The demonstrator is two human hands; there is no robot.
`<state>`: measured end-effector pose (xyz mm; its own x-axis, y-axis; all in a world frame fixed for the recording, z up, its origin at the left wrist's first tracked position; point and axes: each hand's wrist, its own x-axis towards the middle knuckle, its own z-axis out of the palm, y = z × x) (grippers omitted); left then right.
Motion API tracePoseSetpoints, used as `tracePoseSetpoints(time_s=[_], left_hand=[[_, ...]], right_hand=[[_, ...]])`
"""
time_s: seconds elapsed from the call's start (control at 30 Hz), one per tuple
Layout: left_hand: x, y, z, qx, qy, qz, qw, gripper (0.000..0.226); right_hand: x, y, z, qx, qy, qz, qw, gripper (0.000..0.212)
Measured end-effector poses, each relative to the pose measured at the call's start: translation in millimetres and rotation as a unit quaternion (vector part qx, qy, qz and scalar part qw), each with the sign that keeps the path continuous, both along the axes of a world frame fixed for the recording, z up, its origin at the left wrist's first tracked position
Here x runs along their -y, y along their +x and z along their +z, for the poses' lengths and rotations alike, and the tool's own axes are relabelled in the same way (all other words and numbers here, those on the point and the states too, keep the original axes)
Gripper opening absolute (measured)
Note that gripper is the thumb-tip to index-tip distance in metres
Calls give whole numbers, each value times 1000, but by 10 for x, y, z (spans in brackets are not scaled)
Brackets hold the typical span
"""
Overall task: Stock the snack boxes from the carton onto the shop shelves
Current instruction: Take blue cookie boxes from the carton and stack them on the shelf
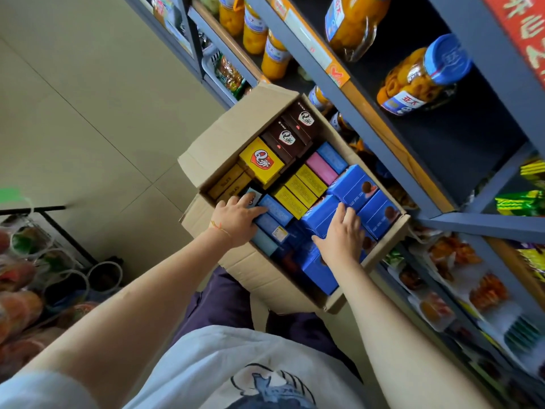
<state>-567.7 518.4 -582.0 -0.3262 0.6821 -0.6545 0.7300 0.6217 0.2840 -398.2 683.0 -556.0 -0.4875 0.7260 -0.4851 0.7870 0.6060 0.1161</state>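
Observation:
An open cardboard carton (227, 137) stands on the floor beside the shelves, packed with snack boxes in blue, yellow, pink and dark brown. My left hand (236, 219) reaches into its near left side, fingers lying over a narrow blue box (275, 209). My right hand (342, 234) rests on a larger blue box (321, 216) near the carton's right side, thumb along its near edge and fingers on its top. Two more large blue boxes (354, 184) stand just beyond it. A yellow box with a red logo (261, 163) sits higher in the carton's middle.
Grey metal shelves (383, 134) rise on the right, holding jars of yellow fruit (424, 75) above and packaged snacks (460, 278) lower down. A wire rack with bagged goods (26, 276) stands at the left. Pale tiled floor (73, 119) stretches to the left of the carton.

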Motion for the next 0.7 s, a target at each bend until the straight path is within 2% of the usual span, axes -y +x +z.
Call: tracePoseSetpoints(time_s=[0.33,0.43,0.53,0.63,0.7], left_hand=[[-48,10,32,21,-10,14,1000,54],[-94,43,56,32,-15,26,999,54],[-164,136,154,43,-15,51,998,64],[-328,269,343,99,49,83,990,82],[-471,373,477,132,103,90,982,86]], right_hand=[[-18,-48,14,-27,-11,-16,999,94],[-65,-61,110,-60,-8,-30,998,94],[-130,-46,318,-111,-13,-70,991,91],[-233,25,572,-225,-24,-119,967,72],[-340,99,726,-241,-23,-125,962,64]])
